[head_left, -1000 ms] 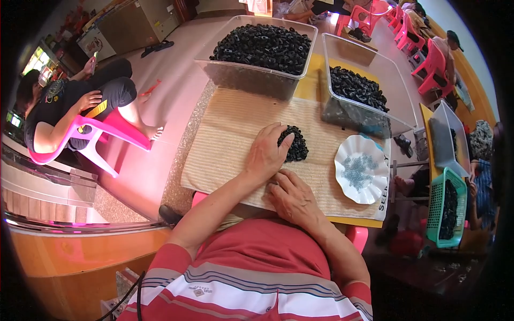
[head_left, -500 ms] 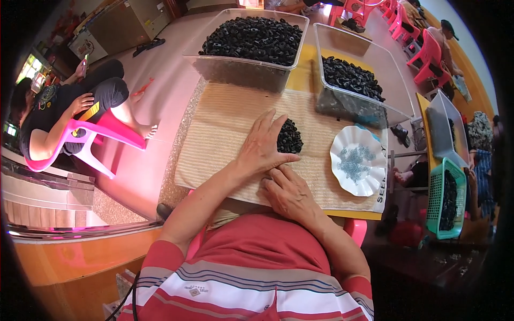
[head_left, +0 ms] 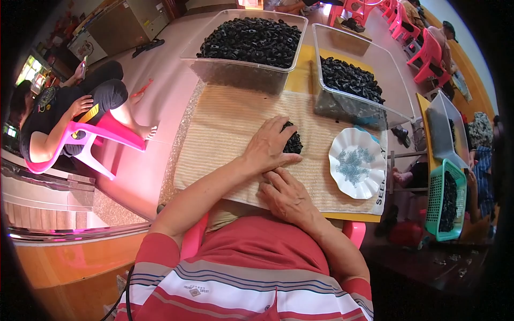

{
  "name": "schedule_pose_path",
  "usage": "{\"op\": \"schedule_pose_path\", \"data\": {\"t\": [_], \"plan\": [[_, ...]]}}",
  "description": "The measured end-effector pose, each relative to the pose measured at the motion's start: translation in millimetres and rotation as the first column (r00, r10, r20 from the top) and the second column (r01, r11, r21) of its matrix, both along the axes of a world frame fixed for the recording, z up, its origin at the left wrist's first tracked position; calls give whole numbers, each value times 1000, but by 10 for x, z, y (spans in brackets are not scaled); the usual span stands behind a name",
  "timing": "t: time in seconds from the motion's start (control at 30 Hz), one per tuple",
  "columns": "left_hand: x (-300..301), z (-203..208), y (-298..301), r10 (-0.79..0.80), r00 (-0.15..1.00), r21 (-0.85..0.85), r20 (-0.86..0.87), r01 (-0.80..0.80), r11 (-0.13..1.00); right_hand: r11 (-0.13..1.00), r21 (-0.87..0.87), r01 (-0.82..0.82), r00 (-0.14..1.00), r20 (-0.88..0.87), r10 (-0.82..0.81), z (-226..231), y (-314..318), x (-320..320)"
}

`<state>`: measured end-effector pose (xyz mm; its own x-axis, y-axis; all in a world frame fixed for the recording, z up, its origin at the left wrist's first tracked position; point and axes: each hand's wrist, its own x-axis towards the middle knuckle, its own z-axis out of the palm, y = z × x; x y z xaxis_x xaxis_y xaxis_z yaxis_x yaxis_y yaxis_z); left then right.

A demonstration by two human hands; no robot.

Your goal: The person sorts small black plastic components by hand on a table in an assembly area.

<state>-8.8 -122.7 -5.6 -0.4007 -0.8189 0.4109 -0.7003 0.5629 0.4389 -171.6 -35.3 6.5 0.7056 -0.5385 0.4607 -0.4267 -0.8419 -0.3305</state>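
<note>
Handling the pile (head_left: 295, 143) calls for light, low contact. It sits on the towel (head_left: 219, 136), between the left hand (head_left: 272, 143) and the dish (head_left: 376, 179). The left hand lies palm down with fingers extended over the pile's left side and thumb along its near edge; whatever is under the palm is hidden. The right hand (head_left: 292, 199) rests palm down near the towel's front edge, fingers loosely bent; whether it grips anything cannot be told.

Apply fingertip pressure only; heavy pressure could scatter the black parts or drag the towel's ribbed cloth. Use the thumb as a fence on the near side. Separate one part at a time at the pile's edge. Leave clearance to the dish, as a knock could spill its clear bits (head_left: 354, 165). Allow the right hand room beside the left wrist.
</note>
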Motion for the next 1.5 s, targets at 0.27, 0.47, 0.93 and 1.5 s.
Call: {"op": "schedule_pose_path", "data": {"t": [0.27, 0.47, 0.93, 1.5], "plan": [[347, -6, 66, 132, 979, -63, -158, -143, 988, 997, 70, -31, 998, 61, 27, 16, -40, -11], [751, -27, 644, 282, 959, -84, 25, -279, 957, 991, -110, 76, 995, 70, -69, 88, -301, 167], [817, -65, 792, 309, 941, -62, 137, -303, 951, 973, -201, 117, 984, -107, -140, 5, -934, 466], [806, 82, 861, 194, 946, 25, 261, -207, 978, 926, -244, 288, 934, -140, -327, -38, -1204, 175]]}}
